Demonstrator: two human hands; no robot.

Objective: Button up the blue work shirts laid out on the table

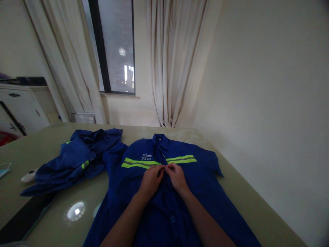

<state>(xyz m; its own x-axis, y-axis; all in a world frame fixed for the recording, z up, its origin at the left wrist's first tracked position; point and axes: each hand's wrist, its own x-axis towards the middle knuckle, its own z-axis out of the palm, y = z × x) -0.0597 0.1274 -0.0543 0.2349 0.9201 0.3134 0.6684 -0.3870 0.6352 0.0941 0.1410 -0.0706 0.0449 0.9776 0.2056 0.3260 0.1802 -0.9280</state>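
Note:
A dark blue work shirt (200, 192) with yellow-green reflective bands across the chest lies flat, front up, on the table (244, 192), collar pointing away from me. My left hand (150, 180) and my right hand (176, 176) meet at the shirt's front placket just below the bands. Both hands have their fingers pinched together on the placket edges where a button sits. A closed button shows lower down the front.
A second blue garment (77, 163) lies crumpled at the left of the table, next to a white object (28, 176). A white cabinet (23, 109) stands far left. Curtains and a window are behind; a wall runs along the right.

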